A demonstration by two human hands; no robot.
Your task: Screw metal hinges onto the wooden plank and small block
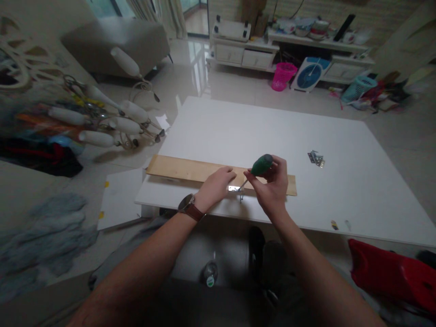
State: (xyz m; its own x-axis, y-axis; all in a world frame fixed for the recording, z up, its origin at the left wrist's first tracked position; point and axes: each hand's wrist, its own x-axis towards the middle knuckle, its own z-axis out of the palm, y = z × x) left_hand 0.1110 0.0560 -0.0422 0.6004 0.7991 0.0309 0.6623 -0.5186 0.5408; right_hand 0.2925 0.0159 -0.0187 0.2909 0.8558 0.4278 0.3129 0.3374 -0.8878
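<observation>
One bulbous green screwdriver [260,165], shiny metal plate [234,188], long wooden plank [189,170].

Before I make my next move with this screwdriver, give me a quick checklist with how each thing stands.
1. Green-handled screwdriver in the grip of the right hand: ok.
2. Left hand on the wooden plank, right beside the metal plate: ok.
3. Screwdriver tip fully seated at the plate: cannot tell, the detail is too small.
4. Plank flat against the white tabletop: cannot tell, its underside is hidden.
5. Loose metal fittings clear of the plank: ok, they lie apart from it.
</observation>
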